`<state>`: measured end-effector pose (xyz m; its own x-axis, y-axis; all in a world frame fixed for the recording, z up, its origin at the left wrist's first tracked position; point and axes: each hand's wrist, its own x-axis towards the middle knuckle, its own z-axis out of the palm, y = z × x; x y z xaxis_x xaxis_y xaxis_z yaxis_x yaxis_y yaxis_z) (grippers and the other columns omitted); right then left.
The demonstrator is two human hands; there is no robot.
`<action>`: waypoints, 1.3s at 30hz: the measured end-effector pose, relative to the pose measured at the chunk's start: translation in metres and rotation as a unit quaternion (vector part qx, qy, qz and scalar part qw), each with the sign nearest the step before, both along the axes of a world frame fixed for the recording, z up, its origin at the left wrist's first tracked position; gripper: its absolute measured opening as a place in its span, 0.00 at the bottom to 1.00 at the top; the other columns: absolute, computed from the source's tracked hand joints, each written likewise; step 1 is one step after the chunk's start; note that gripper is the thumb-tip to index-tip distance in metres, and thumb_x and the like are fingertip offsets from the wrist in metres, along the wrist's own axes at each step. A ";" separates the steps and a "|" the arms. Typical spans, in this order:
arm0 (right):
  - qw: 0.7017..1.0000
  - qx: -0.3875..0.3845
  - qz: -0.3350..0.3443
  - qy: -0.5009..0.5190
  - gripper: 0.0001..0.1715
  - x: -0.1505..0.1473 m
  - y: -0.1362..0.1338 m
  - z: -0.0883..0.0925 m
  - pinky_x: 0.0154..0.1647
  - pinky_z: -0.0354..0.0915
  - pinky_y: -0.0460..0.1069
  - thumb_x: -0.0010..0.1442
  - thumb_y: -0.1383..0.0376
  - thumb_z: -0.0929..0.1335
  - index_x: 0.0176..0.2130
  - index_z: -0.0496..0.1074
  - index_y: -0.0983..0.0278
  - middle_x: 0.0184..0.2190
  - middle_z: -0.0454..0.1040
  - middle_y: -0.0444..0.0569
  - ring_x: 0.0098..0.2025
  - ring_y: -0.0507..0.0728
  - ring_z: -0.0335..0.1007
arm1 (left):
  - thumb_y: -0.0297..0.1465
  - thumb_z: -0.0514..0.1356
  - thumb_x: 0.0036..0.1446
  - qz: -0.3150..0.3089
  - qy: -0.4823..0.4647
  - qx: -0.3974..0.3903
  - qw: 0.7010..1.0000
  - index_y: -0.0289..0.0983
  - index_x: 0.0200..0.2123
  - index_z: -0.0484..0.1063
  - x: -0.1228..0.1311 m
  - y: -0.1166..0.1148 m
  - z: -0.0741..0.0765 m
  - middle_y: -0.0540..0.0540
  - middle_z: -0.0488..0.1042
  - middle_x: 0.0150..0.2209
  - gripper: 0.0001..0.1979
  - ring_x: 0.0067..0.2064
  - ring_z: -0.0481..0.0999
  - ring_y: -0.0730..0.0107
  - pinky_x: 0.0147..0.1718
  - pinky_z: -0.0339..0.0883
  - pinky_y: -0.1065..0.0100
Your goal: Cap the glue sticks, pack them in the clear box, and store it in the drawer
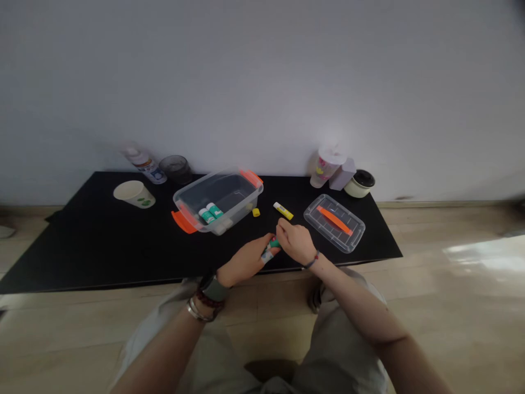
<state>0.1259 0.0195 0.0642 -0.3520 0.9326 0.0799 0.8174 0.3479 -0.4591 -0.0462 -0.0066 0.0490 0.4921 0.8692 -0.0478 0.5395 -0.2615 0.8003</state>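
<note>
My left hand is closed around a green and white glue stick at the table's front edge. Closed fingers of my right hand grip the green end of that same stick; whether its cap is loose I cannot tell. Just beyond my hands lies a yellow glue stick, and left of it a small yellow cap. Two green and white glue sticks lie side by side in a clear plastic box with orange clips. Its clear lid with an orange handle rests flat on the right.
On the black table a paper cup stands at left, near a spray can and a dark glass bowl. A lidded tumbler, a pale box and a cream pot stand against the wall.
</note>
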 end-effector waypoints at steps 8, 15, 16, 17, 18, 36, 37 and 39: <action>0.982 -0.090 -0.049 0.160 0.18 0.001 0.008 -0.009 0.27 0.51 0.45 0.67 0.55 0.60 0.28 0.62 0.61 0.20 0.62 0.40 0.24 0.50 0.59 | 0.37 0.54 0.65 0.065 0.182 0.136 0.972 0.37 0.51 0.66 0.012 -0.006 0.000 0.37 0.76 0.46 0.14 0.48 0.76 0.53 0.39 0.68 0.63; 0.971 -0.058 0.090 0.212 0.16 0.011 0.003 -0.001 0.28 0.54 0.44 0.65 0.52 0.63 0.36 0.66 0.63 0.22 0.64 0.40 0.24 0.49 0.58 | 0.39 0.49 0.68 -0.044 -0.005 -0.011 0.999 0.38 0.47 0.64 -0.010 0.007 0.008 0.45 0.76 0.40 0.12 0.38 0.77 0.64 0.37 0.69 0.65; 0.975 -0.053 0.092 0.193 0.16 0.011 0.002 -0.001 0.28 0.53 0.44 0.66 0.52 0.62 0.36 0.66 0.63 0.22 0.65 0.40 0.24 0.49 0.59 | 0.39 0.51 0.67 -0.045 0.002 -0.002 0.999 0.38 0.46 0.64 -0.011 0.007 0.006 0.44 0.76 0.41 0.11 0.39 0.77 0.63 0.39 0.69 0.64; 0.981 -0.051 0.087 0.167 0.16 0.011 0.003 -0.002 0.29 0.53 0.44 0.66 0.53 0.62 0.36 0.66 0.62 0.23 0.65 0.40 0.24 0.49 0.59 | 0.38 0.52 0.66 -0.042 0.018 0.012 0.999 0.38 0.46 0.64 -0.012 0.007 0.003 0.43 0.76 0.42 0.11 0.41 0.77 0.61 0.41 0.69 0.63; 0.986 -0.052 0.078 0.136 0.16 0.011 0.003 -0.003 0.29 0.52 0.44 0.67 0.53 0.61 0.36 0.66 0.62 0.23 0.65 0.41 0.24 0.50 0.60 | 0.38 0.52 0.66 -0.037 0.039 0.027 0.998 0.38 0.46 0.65 -0.011 0.006 0.000 0.42 0.76 0.43 0.11 0.43 0.77 0.60 0.42 0.69 0.61; 0.992 0.013 0.116 0.058 0.19 0.004 -0.001 0.001 0.33 0.53 0.44 0.70 0.55 0.58 0.35 0.68 0.63 0.29 0.74 0.45 0.31 0.51 0.69 | 0.44 0.46 0.67 -0.080 -0.037 -0.133 0.987 0.36 0.49 0.63 -0.014 0.004 0.009 0.46 0.74 0.34 0.19 0.32 0.73 0.66 0.32 0.69 0.66; 0.993 0.012 0.107 0.038 0.19 0.004 -0.001 0.002 0.32 0.53 0.45 0.70 0.56 0.57 0.35 0.68 0.63 0.28 0.74 0.45 0.30 0.51 0.69 | 0.44 0.47 0.67 -0.075 -0.028 -0.113 0.990 0.36 0.50 0.63 -0.013 0.004 0.009 0.45 0.75 0.35 0.19 0.34 0.74 0.66 0.35 0.69 0.65; 0.998 -0.001 0.063 -0.016 0.18 0.001 -0.002 0.003 0.30 0.50 0.45 0.69 0.56 0.58 0.37 0.69 0.62 0.27 0.74 0.45 0.29 0.51 0.70 | 0.42 0.49 0.66 -0.056 0.003 -0.067 0.996 0.37 0.51 0.63 -0.011 0.003 0.006 0.42 0.76 0.41 0.18 0.39 0.76 0.63 0.40 0.70 0.63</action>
<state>0.1266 0.0178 0.0675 -0.4692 0.8807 0.0657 0.7815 0.4486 -0.4337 -0.0569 -0.0037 0.0552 0.5857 0.7938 -0.1635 0.5179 -0.2114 0.8289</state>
